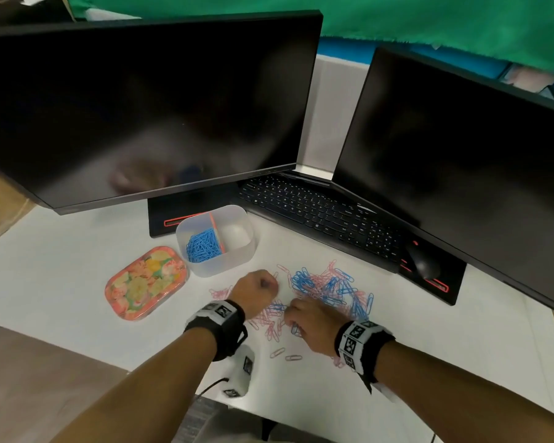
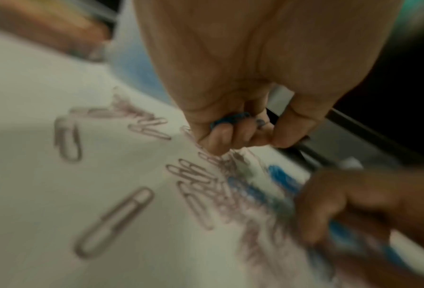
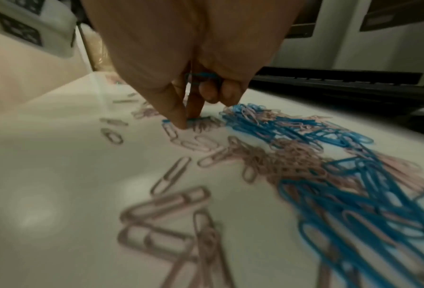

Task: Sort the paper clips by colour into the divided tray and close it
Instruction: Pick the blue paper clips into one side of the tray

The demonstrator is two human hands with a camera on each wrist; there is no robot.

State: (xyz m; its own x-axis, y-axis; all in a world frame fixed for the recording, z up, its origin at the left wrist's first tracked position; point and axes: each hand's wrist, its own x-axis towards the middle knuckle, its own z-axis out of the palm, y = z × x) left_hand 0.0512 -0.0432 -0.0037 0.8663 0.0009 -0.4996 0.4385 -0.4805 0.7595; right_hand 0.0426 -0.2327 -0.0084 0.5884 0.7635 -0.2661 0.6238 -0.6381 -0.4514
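A translucent divided tray (image 1: 237, 265) stands behind my hands; its left compartment holds blue clips (image 1: 203, 247) and its right one looks bare. The flowered lid (image 1: 146, 282) lies to the tray's left. A mixed pile of blue and pink paper clips (image 1: 328, 287) spreads over the white desk. My left hand (image 1: 263, 284) is a fist just left of the pile, with blue clips (image 2: 230, 118) gripped inside it. My right hand (image 1: 296, 318) keeps blue clips (image 3: 202, 75) under its curled fingers while thumb and forefinger pinch a blue clip (image 3: 168, 121) on the desk.
Two dark monitors (image 1: 147, 107) (image 1: 461, 167) rise behind the tray and pile. A black keyboard (image 1: 317, 212) and mouse (image 1: 424, 262) lie at the back right. Loose pink clips (image 1: 285, 354) are scattered near the desk's front edge.
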